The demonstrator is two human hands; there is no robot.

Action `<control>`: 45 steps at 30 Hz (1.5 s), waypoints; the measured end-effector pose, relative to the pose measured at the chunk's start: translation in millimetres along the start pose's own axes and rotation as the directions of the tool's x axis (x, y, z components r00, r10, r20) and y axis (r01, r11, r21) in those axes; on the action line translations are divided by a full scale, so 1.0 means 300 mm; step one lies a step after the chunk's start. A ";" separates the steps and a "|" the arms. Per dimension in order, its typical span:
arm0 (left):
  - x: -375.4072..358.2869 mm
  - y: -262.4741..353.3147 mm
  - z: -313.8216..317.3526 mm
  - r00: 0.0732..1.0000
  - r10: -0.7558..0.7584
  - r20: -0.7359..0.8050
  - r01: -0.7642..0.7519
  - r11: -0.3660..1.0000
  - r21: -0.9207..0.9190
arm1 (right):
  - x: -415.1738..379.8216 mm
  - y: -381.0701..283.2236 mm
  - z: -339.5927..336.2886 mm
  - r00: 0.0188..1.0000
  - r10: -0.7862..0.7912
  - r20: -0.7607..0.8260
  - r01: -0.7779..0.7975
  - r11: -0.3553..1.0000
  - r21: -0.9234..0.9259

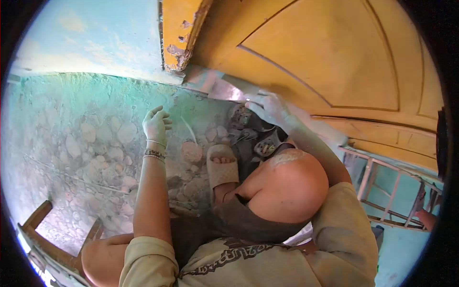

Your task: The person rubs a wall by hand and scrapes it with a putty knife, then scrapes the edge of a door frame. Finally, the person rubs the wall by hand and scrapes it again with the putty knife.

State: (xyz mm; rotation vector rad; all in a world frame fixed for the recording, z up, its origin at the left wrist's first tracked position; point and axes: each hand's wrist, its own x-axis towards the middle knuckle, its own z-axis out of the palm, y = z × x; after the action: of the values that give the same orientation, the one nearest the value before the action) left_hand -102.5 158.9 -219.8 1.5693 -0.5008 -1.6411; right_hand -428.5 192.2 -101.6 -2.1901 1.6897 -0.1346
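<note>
Ledge point(225, 90) under yellow door point(325, 62), at twelve o'clock: best touched lightly, evenly. Right hand point(272, 111) toward two, outstretched beside it, grip unclear; left hand point(156, 126) toward ten, loosely half-curled, empty.

light uneven | glare lower left | strong fisheye bend | black corners | wall point(91, 115) hazy
</note>
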 end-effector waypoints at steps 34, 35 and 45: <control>-0.015 0.079 0.048 0.994 0.095 0.053 -0.109 0.831 0.545 | 0.257 0.016 0.164 0.994 -0.053 -0.094 0.065 0.989 0.133; -0.019 0.069 0.065 0.995 0.084 0.049 -0.097 0.834 0.543 | 0.246 0.014 0.158 0.993 -0.078 -0.085 0.090 0.986 0.142; -0.029 0.018 0.019 0.974 0.205 0.091 -0.214 0.728 0.651 | 0.274 0.028 0.070 0.998 -0.027 -0.054 0.035 0.988 0.153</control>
State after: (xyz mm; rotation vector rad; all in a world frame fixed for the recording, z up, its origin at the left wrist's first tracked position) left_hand -107.1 160.8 -209.3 1.9011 -1.3355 -1.3585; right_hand -407.1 117.2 -136.1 -2.1166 1.6153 -0.3221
